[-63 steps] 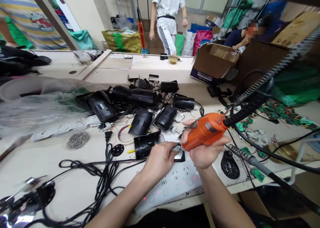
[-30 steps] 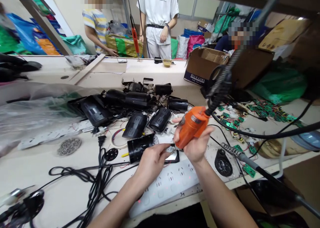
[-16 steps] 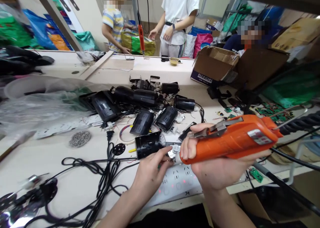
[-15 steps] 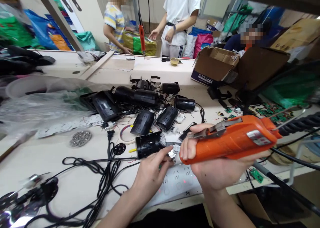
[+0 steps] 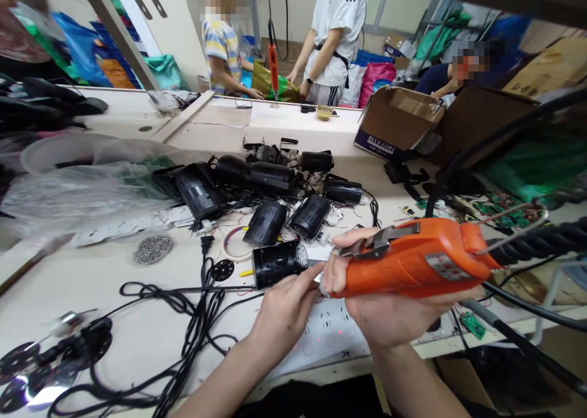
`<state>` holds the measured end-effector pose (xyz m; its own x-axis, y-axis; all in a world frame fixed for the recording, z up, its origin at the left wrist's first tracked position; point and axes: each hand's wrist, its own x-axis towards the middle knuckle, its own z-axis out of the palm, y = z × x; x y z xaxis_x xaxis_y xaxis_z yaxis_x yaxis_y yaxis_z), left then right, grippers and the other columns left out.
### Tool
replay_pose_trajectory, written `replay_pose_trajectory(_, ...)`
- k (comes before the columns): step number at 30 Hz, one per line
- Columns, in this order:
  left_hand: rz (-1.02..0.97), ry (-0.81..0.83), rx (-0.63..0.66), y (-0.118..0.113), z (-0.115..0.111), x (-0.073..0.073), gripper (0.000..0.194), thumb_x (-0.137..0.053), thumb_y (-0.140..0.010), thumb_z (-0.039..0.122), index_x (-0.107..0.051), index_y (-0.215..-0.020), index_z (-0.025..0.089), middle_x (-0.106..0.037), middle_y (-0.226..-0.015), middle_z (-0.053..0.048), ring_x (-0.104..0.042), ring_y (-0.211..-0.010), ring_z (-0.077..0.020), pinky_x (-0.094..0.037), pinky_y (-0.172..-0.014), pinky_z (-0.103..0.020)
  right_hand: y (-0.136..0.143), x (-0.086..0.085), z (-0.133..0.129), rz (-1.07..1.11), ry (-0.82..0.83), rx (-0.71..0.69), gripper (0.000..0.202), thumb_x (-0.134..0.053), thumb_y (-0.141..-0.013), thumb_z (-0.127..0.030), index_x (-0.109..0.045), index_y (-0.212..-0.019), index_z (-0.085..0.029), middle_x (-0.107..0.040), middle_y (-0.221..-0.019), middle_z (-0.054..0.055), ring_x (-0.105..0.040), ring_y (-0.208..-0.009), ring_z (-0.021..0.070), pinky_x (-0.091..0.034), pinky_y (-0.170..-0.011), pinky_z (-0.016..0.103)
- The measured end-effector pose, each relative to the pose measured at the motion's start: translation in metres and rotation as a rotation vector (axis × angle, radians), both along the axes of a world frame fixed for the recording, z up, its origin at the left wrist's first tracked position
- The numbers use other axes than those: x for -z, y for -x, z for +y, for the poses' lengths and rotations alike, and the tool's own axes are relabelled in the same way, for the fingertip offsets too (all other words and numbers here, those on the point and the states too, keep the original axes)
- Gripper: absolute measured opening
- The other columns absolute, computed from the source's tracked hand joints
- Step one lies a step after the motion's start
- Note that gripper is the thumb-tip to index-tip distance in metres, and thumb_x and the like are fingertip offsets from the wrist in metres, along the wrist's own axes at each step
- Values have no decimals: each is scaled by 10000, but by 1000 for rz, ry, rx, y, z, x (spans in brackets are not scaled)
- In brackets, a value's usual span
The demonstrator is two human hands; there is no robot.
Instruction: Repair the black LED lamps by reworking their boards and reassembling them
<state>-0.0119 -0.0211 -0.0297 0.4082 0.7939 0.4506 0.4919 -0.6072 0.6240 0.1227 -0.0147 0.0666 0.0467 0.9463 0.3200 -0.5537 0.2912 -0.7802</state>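
My right hand (image 5: 387,320) is wrapped round an orange electric screwdriver (image 5: 403,268), its nose turned left and its cable end to the right. At that nose, my left hand (image 5: 282,308) pinches its fingers together. A small metallic part shows by the fingertips, but what they hold is hidden. Just behind the left fingers lies a black cylindrical housing (image 5: 276,266) with a perforated end and a yellow piece at its left. Beneath both hands is a white power strip (image 5: 332,326) with small red lights.
More black housings (image 5: 263,222) lie behind. Black cords (image 5: 197,320) coil at left, near a pile of screws (image 5: 153,249). A cardboard box (image 5: 389,124) and green circuit boards (image 5: 504,210) are on the right. Another screwdriver (image 5: 274,69) hangs before people across the bench.
The screwdriver and my right hand have shifted slightly left, and its nose now meets my left fingertips more closely. The view has moved a little. Across the bench, the person in white has turned.
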Motion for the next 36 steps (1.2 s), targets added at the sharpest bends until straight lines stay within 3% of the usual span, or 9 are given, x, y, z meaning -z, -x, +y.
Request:
replay_pose_trajectory(7,167,172,-153,-9,13,7,446,-683,-819,227,-533,-1238,186,-611,-1120,-89,-604,-1014,-275,-536,-849,-411,1,16,27,-41,-1,47,755,-435,-705,-872,-723,-843,-187,-586,-524,31,-485,-401,175,-395,-394,290)
replay_pose_trajectory(15,275,386,-206,-18,14,1,401,-657,-816,246,-560,-1204,224,-555,-1022,-48,-603,-966,-258,-527,-806,-388,5,35,39,-57,-7,97,737,-459,-741,-841,-720,-824,-157,-586,-517,26,-480,-385,151,-380,-364,259)
replay_pose_trajectory(30,269,451,-204,-19,20,-3,258,-668,-788,245,-610,-1034,198,-543,-962,-53,-607,-918,-247,-507,-784,-367,6,47,44,-114,56,47,819,-420,-672,-911,-691,-811,-150,-585,-469,20,-474,-350,145,-357,-348,250)
replay_pose_trajectory(36,270,467,-237,-23,21,-6,237,-704,-737,218,-600,-947,190,-546,-948,-47,-615,-865,-232,-495,-744,-344,9,46,50,-116,80,-2,859,-391,-623,-954,-675,-775,-157,-491,-400,-11,-534,-421,181,-442,-395,277)
